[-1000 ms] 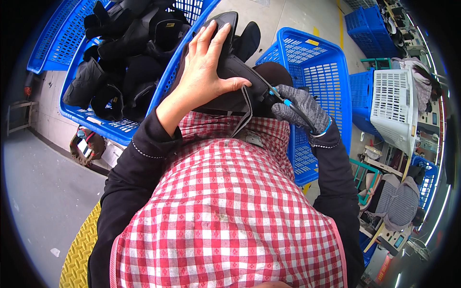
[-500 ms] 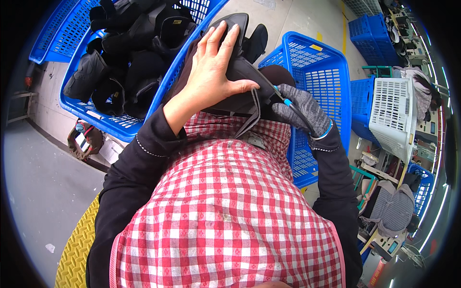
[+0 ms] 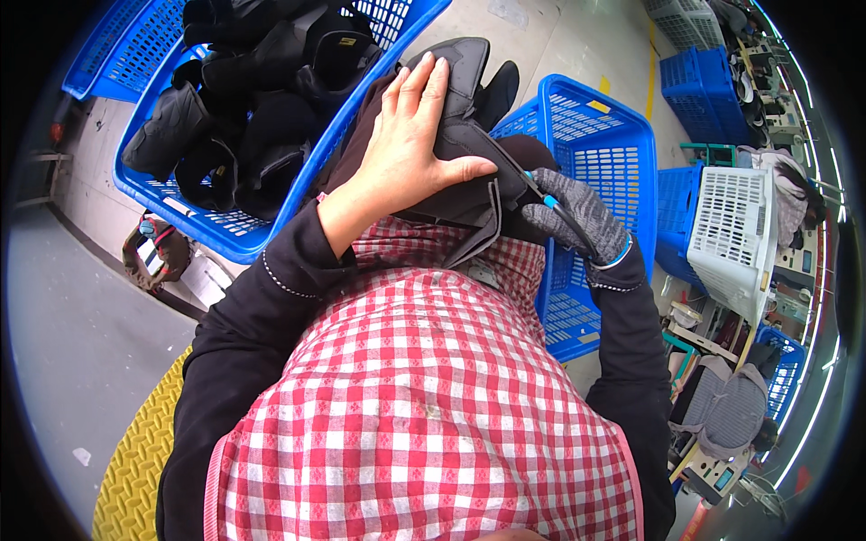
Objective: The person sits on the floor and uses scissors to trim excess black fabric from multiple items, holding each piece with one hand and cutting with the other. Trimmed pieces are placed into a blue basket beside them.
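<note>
Two hands work one black neoprene boot (image 3: 465, 135) at upper centre: the bare left hand (image 3: 406, 149) presses flat on it, the gloved right hand (image 3: 577, 212) pinches a blue-handled tool (image 3: 546, 200). The tool could slip off the seam toward the left thumb.

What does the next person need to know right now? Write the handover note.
Left hand: bare, laid flat on the black boot piece, pressing it against the apron.
Right hand: in a grey glove, gripping a small blue-handled tool at the piece's right edge; its tip is hidden.
Stock: more black pieces fill the blue basket at upper left; a second blue basket stands beyond the right hand, contents not visible.
Done: one piece out of the pile and in hand.
Left: the edge work on this piece looks unfinished; the pile remains.
</note>
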The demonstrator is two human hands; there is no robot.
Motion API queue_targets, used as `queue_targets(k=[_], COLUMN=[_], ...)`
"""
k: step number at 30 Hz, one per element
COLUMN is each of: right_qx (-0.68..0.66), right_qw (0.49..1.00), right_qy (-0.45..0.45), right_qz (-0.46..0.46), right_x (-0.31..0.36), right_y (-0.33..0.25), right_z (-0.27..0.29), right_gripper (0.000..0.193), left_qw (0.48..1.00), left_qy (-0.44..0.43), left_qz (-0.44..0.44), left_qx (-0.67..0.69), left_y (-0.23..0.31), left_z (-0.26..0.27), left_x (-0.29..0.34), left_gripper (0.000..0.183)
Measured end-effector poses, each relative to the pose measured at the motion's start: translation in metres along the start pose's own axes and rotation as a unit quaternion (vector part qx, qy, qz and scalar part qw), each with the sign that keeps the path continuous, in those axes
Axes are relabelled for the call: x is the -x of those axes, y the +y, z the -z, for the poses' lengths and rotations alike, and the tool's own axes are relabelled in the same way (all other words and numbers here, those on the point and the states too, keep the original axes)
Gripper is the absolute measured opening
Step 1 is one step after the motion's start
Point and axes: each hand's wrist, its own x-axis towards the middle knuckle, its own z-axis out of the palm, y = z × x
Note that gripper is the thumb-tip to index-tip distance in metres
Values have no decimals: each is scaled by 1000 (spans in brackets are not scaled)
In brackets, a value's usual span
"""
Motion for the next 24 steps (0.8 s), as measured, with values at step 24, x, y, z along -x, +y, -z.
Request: queue_targets(k=[24], right_qx=[39], right_qw=[998], right_qy=[49], right_qz=[24], right_x=[-5], right_y=[-9], right_z=[-3], right_gripper=[40], left_qw=[1000], left_qy=[5], left_qz=[-1], left_qx=[-10], left_y=[1], left_z=[1], left_x=[0], left_gripper=[128])
